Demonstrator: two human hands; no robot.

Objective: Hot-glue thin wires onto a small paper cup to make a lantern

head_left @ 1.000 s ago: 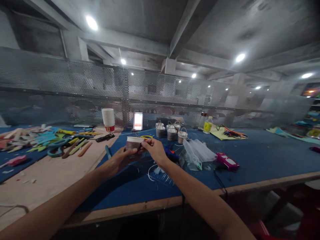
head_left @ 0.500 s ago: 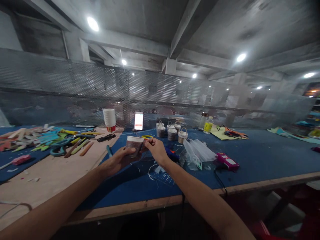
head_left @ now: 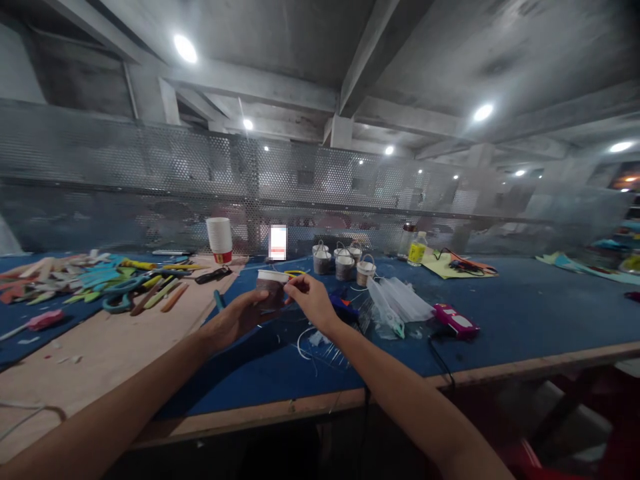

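Fingers (head_left: pixel 256 308) of the left hand (head_left: pixel 235 320) closed round the lower wall of a small cup (head_left: pixel 271 288), brown-sided with a white rim, held upright just above the near middle of the blue table (head_left: pixel 525 313). Right hand (head_left: pixel 313 301) touching the cup from the right, thumb and fingertips (head_left: pixel 291 285) pinched shut at the rim; anything thin between them too small to make out. Inside of the cup not visible from this angle.

Just beyond, four little cups with loop handles (head_left: pixel 343 261) grouped together, contents hidden. Farther left, a tall stack of white cups (head_left: pixel 219 239) with a red band at the base. To the far right of the group, two small bottles (head_left: pixel 414 247), one with a yellow label. Clear plastic bags (head_left: pixel 397 301) heaped right of the hands, a pink tool (head_left: pixel 455 320) with a black cord just beside them. White strands (head_left: pixel 305 343) loose on the mat below the wrists.

On the left, a bare wooden board (head_left: pixel 100 347), and past it scissors (head_left: pixel 116 299) among a scatter of coloured sticks (head_left: pixel 75 277). Across the far edge, a perforated metal screen (head_left: pixel 150 167); overhead, grey concrete beams and round ceiling lights (head_left: pixel 184 48).
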